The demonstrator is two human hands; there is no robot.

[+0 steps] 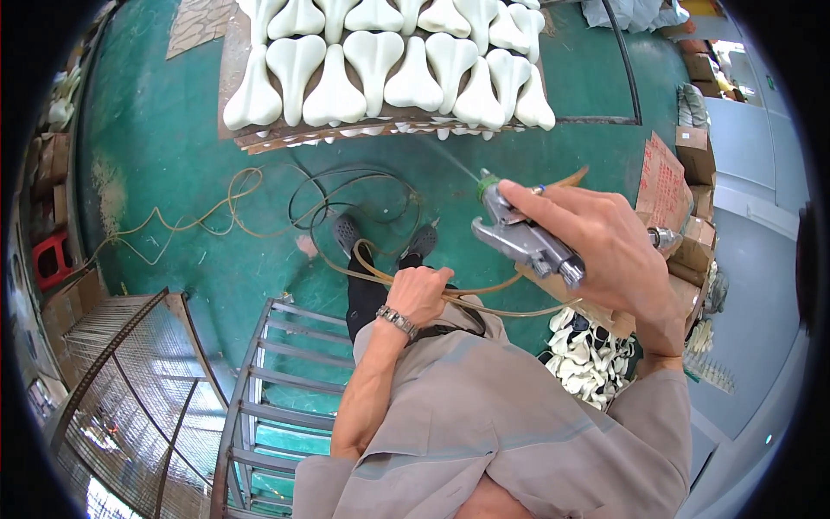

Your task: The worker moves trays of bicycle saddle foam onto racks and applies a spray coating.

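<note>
My right hand (601,238) is closed round a metal spray gun (527,238) with a green-covered nozzle. A thin mist streams from the nozzle up and left toward rows of white bicycle-saddle-shaped pieces (373,65), which lie side by side on a stacked board (259,137). At my waist, my left hand (418,294) is closed round a yellowish hose (484,292), and loops of it run toward the gun side. The fingers of the left hand are partly hidden from above.
Coiled hoses (354,195) lie on the green floor round my feet. A metal rack (285,381) and a wire-mesh frame (147,381) stand at left. At right are a heap of white pieces (592,359) and cardboard boxes (696,156). A red stool (54,259) sits far left.
</note>
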